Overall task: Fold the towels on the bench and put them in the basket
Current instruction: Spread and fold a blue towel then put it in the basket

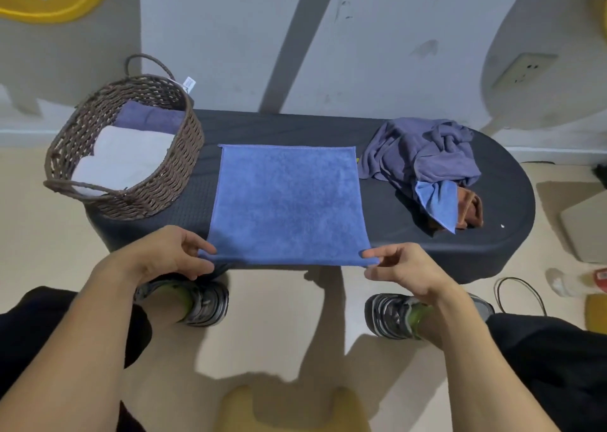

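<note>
Pinching blue towel's (289, 201) near corners, both hands (399, 265).

Dark oval bench (502, 234), textured top. On it, left end: brown woven basket (157, 185). Centre: blue towel (289, 205), spread flat, near edge overhanging the front. Right end: crumpled heap of towels (423, 159), grey-blue over light blue and brown.
</note>
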Tool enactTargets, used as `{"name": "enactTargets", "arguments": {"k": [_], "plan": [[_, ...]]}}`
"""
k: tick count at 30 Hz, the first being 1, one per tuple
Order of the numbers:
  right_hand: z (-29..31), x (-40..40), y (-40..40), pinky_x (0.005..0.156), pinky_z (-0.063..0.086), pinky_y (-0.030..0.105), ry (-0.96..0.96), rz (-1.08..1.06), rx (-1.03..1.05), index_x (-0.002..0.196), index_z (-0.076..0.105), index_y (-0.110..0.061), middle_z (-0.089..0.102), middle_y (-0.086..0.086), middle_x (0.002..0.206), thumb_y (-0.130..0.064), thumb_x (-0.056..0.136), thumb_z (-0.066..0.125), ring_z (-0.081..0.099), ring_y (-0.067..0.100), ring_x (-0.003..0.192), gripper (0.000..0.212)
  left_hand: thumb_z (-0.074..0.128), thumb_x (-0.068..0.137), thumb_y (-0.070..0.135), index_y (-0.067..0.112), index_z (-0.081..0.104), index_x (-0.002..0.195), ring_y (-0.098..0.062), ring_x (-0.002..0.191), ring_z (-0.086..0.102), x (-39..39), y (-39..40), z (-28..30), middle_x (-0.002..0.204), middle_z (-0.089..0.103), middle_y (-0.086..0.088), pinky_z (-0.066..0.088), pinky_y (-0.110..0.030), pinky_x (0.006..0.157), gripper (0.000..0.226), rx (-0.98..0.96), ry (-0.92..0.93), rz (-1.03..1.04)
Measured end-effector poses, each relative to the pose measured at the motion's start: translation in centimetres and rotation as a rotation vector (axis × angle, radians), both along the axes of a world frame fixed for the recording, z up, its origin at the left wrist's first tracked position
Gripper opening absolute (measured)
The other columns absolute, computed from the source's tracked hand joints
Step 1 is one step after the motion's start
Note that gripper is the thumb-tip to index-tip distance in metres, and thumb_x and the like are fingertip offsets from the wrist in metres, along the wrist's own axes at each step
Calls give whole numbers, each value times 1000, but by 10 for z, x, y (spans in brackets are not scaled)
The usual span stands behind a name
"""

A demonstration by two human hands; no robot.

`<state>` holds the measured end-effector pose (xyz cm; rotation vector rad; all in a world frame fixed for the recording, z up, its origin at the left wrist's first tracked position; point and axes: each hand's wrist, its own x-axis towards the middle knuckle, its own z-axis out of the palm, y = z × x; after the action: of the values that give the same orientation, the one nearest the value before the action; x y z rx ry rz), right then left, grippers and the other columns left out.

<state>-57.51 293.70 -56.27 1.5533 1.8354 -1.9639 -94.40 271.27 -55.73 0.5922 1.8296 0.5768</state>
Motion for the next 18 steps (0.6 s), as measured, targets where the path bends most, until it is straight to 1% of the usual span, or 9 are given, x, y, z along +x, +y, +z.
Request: {"name": "enactTargets", "arguments": {"k": [2,4,6,9,10,11,13,16,18], "plan": [[-6,0,0,86,54,27,-41,28,64,99,78,-19,77,10,88,-5,66,90,74,19,85,38,86,70,4,17,77,95,-21,61,68,1,0,0,69,71,-4,55,-28,63,29,-21,61,-27],[-13,-2,-1,83,58,33,-45,-13,138,95,78,-18,75,12,80,-6,70,88,73,23,77,29,79,78,5,17,78,91,-19,54,59,1,2,1,64,68,-7,49,-25,54,18,-30,101,-26],[-15,-6,-1,77,58,35,-18,-39,184,92,80,-16,72,16,77,-16,78,84,66,20,66,14,74,85,10,14,78,87,-17,48,47,-1,5,3,60,63,-11,38,-21,43,6,-23,132,-9],[-7,-11,4,75,54,40,14,-31,148,85,80,-17,70,18,75,-24,82,82,58,24,69,8,73,88,15,9,76,88,-11,44,39,-8,9,10,53,52,-4,30,-19,39,7,19,105,67],[-1,-12,8,68,51,35,19,-18,142,82,80,-17,66,14,69,-24,81,82,54,22,65,8,73,88,15,10,76,87,-9,43,39,-10,10,13,52,51,-1,30,-19,40,6,38,111,77],[5,-12,12,61,47,28,19,-2,152,80,79,-16,62,9,65,-23,80,83,51,19,60,8,73,88,15,11,76,86,-9,45,42,-12,11,17,54,53,1,34,-21,44,5,53,132,67],[19,-10,20,53,43,17,26,41,171,75,78,-14,64,2,66,-19,76,85,52,11,55,9,72,88,13,13,76,82,-12,62,53,-12,15,24,65,63,1,42,-27,60,7,71,152,13],[38,-8,31,64,44,22,46,146,147,71,77,-12,70,-1,80,-14,74,85,59,12,65,9,70,85,4,11,75,74,-17,89,61,-13,19,32,95,74,2,43,-31,85,15,101,101,1],[45,-10,37,73,45,26,96,165,116,73,75,-7,72,0,89,-9,77,81,62,14,75,7,67,85,0,11,72,66,-14,99,65,-16,20,35,106,74,9,41,-31,94,23,163,97,3]]}}
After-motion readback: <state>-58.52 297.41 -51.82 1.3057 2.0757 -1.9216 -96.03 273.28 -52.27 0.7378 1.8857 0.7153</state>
